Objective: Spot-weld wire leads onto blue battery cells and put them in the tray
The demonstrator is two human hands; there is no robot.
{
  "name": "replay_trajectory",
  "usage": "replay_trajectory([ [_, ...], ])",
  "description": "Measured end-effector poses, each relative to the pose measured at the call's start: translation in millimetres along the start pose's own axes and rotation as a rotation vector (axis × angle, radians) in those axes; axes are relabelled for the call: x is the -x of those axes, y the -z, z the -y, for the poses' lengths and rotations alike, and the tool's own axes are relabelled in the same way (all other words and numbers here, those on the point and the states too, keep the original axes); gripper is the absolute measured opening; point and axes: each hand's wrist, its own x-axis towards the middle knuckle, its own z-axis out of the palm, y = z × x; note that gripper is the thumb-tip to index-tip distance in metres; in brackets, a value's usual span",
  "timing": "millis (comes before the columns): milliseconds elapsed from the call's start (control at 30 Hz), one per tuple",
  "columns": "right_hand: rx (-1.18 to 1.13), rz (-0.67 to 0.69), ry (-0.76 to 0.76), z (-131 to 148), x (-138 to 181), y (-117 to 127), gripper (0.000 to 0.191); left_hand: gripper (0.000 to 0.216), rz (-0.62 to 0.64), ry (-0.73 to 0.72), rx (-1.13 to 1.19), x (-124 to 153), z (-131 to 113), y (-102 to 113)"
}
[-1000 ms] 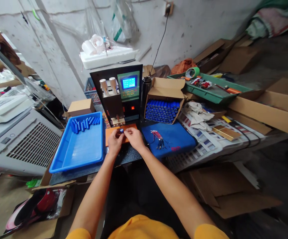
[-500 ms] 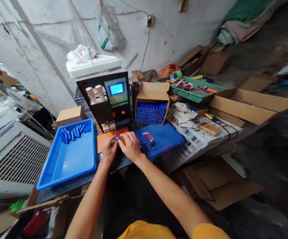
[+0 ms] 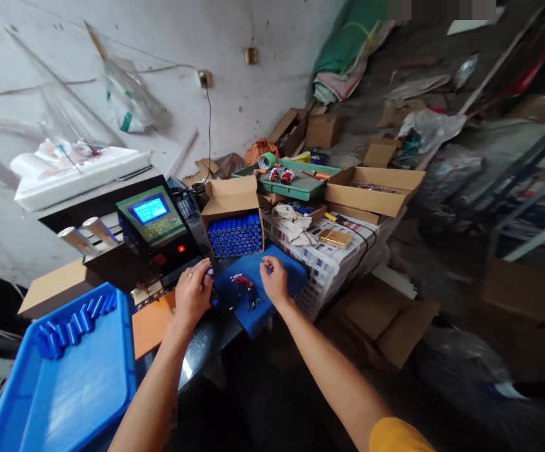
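My left hand (image 3: 193,294) is closed around a blue battery cell (image 3: 214,299), just right of the orange board (image 3: 152,323); most of the cell is hidden by the fingers. Over the blue cloth (image 3: 279,256), my right hand (image 3: 275,279) has its fingers curled into a pinch, and whatever may be in them is too small to make out. Between the hands, a bunch of red and black wires (image 3: 245,289) lies on the cloth. Left of my left hand stands a machine with a lit screen (image 3: 149,210), its metal contacts (image 3: 147,294) above the board.
A blue tray (image 3: 81,402) at the left holds several blue cells. Behind the cloth stands an open carton (image 3: 230,194) packed with blue cells. Farther right are a green tray (image 3: 296,188), a long cardboard box (image 3: 371,194) and a white plastic crate (image 3: 322,270).
The view has turned right. Both hands were together on the cell at the orange board; now my right hand has parted from it and moved right over the cloth, beyond the wires.
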Motion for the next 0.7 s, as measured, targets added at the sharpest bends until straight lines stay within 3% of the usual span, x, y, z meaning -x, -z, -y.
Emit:
replay_trajectory([
  [167, 0.043, 0.013, -0.078, -26, -4, 6, 0.018, 0.033, 0.149, -0.336, -0.053, -64, 4, -38],
  [433, 0.149, 0.093, -0.050, -28, 3, 7, 0.016, 0.035, 0.448, -0.686, -0.160, -142, 20, -97],
  [567, 0.142, 0.079, -0.032, -28, 4, 7, 0.016, 0.036, 0.523, -0.634, -0.110, -152, 30, -122],
  [700, 0.134, 0.068, -0.005, -28, 5, 8, 0.015, 0.040, 0.394, -0.329, 0.059, -140, 34, -139],
])
